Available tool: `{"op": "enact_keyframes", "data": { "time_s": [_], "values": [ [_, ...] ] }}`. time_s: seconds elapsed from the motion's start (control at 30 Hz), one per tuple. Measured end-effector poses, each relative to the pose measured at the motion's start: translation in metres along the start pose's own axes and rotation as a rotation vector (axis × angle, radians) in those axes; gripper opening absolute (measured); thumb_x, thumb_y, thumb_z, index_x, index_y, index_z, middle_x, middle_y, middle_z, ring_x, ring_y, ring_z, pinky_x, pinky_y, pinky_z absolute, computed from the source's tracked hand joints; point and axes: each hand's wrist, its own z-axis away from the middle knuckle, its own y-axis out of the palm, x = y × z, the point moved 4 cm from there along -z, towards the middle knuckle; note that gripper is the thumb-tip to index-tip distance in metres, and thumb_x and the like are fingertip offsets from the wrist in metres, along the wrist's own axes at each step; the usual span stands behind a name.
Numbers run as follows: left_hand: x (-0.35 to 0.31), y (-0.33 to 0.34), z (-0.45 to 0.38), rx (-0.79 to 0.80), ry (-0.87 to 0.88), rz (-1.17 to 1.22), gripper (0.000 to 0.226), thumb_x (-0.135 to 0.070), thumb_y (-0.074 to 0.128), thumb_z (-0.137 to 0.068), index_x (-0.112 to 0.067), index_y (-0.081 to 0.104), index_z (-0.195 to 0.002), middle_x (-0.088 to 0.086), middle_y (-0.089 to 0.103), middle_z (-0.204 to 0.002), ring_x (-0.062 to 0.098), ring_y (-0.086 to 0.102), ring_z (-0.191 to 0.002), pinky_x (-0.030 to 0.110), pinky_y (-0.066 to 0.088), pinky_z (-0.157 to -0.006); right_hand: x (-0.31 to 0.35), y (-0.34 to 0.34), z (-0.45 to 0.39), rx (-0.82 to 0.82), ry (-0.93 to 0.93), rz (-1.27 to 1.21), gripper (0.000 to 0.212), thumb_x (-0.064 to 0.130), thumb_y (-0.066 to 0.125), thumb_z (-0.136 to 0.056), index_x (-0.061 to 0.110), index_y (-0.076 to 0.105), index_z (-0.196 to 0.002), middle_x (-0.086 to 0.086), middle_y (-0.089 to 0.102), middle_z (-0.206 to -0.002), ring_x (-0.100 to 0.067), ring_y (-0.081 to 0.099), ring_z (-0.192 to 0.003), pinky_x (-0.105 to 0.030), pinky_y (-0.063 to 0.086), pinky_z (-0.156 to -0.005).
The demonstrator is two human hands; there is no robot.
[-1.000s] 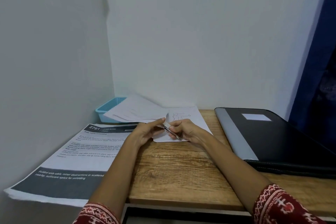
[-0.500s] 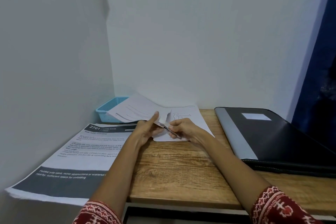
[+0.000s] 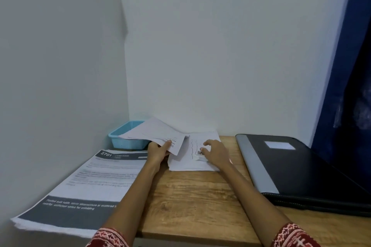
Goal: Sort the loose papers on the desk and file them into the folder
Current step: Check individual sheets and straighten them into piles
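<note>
Wooden desk point(image 3: 200, 202) set into a corner of pale walls, dark blue curtain point(image 3: 353, 66) at the right edge.

Left hand point(image 3: 158, 151): thumb and fingers pinching a sheaf of white printed sheets point(image 3: 152, 133), lifted at a slant, far end reaching over a light blue plastic tray point(image 3: 122, 136) in the corner.

Right hand point(image 3: 216, 152): fingers curled over a small pale object point(image 3: 200, 155), too blurred to identify, resting on a flat pile of loose papers point(image 3: 186, 163); whether gripped or merely touched, cannot tell.

Large printed sheet point(image 3: 84, 186), headed "2701", with dark bands at top and bottom, lying left of the forearms and overhanging the desk's left edge.

Black folder point(image 3: 301, 172) with grey spine and white label, closed, flat on the desk well right of the hands.

Red patterned sleeves point(image 3: 291, 236) at both wrists' near ends.
</note>
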Motion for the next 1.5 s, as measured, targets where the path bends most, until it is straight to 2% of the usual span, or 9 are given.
{"op": "enact_keyframes", "data": {
  "time_s": [0.33,0.53,0.67,0.8,0.87,1.0,1.13,1.33,1.5],
  "values": [
    [-0.161,0.027,0.03,-0.062,0.648,-0.207,0.009,-0.004,0.07,-0.078,-0.009,0.062,-0.081,0.006,0.06,-0.076,0.015,0.05,-0.069,0.028,0.043,-0.064,0.058,-0.106,-0.029,-0.13,-0.125,-0.463,0.053,0.022,0.066,-0.088,0.014,0.045,-0.135,-0.011,0.055,-0.127,-0.017,0.051,-0.102,-0.026,0.042,-0.087],
    [-0.218,0.057,0.066,0.148,0.457,0.323,0.011,-0.013,0.066,-0.085,-0.009,0.064,-0.075,0.002,0.064,-0.066,0.014,0.06,-0.06,0.024,0.051,-0.06,0.043,-0.15,-0.02,-0.058,-0.088,-0.734,0.087,0.036,0.072,-0.081,0.021,0.019,-0.149,-0.012,0.031,-0.149,-0.025,0.031,-0.137,-0.034,0.032,-0.104],
    [-0.223,0.075,0.073,0.393,0.289,0.459,0.011,-0.017,0.057,-0.091,-0.008,0.064,-0.091,0.002,0.071,-0.075,0.017,0.066,-0.069,0.028,0.057,-0.064,0.016,-0.172,-0.013,-0.03,-0.037,-0.912,0.078,0.046,0.07,-0.08,0.019,0.035,-0.144,-0.006,0.041,-0.143,-0.024,0.037,-0.134,-0.037,0.031,-0.105],
    [-0.196,0.088,0.065,0.196,0.201,0.442,0.013,-0.01,0.061,-0.089,-0.002,0.064,-0.098,0.004,0.066,-0.084,0.02,0.061,-0.081,0.028,0.054,-0.067,-0.012,-0.181,0.004,0.032,0.002,-1.128,0.049,0.056,0.077,-0.064,0.016,0.071,-0.093,-0.009,0.063,-0.092,-0.029,0.053,-0.091,-0.036,0.041,-0.079],
    [-0.173,0.096,0.062,0.042,0.167,0.292,0.024,-0.01,0.064,-0.087,0.003,0.063,-0.108,0.009,0.067,-0.092,0.022,0.059,-0.085,0.027,0.05,-0.074,-0.019,-0.188,0.021,0.104,0.009,-1.197,0.047,0.05,0.065,-0.08,0.011,0.068,-0.106,-0.013,0.066,-0.101,-0.031,0.059,-0.094,-0.035,0.048,-0.079],
    [-0.136,0.12,0.065,-0.116,0.14,0.101,0.032,-0.009,0.062,-0.088,0.009,0.058,-0.114,0.006,0.06,-0.113,0.022,0.057,-0.096,0.023,0.04,-0.084,-0.038,-0.211,0.041,0.168,0.018,-0.908,0.033,0.021,0.061,-0.092,0.003,0.059,-0.119,-0.014,0.067,-0.107,-0.026,0.067,-0.089,-0.029,0.056,-0.07],
    [-0.093,0.164,0.061,0.123,-0.053,-0.1,0.031,-0.007,0.054,-0.092,0.011,0.05,-0.117,0.01,0.057,-0.09,0.022,0.053,-0.082,0.029,0.044,-0.072,-0.08,-0.218,0.038,-0.078,0.191,-0.641,0.036,-0.014,0.055,-0.081,-0.003,0.056,-0.116,-0.016,0.063,-0.104,-0.025,0.061,-0.085,-0.031,0.05,-0.076],
    [-0.019,0.224,0.105,0.641,-0.177,-0.748,0.01,-0.005,0.055,-0.09,-0.005,0.047,-0.095,0.01,0.054,-0.103,0.022,0.053,-0.093,0.027,0.05,-0.075,-0.151,-0.211,0.041,-0.021,0.44,0.146,0.077,0.012,0.057,-0.083,0.018,0.012,-0.146,-0.012,0.046,-0.126,-0.029,0.049,-0.113,-0.038,0.047,-0.087],
    [-0.015,0.226,0.113,0.645,-0.18,-0.726,0.016,-0.004,0.064,-0.085,-0.006,0.048,-0.084,0.002,0.05,-0.086,0.019,0.05,-0.092,0.026,0.045,-0.072,-0.167,-0.184,0.047,0.086,0.565,0.443,0.055,0.023,0.051,-0.083,0.016,0.037,-0.136,-0.013,0.04,-0.138,-0.031,0.042,-0.125,-0.044,0.041,-0.098]
  ]
}}
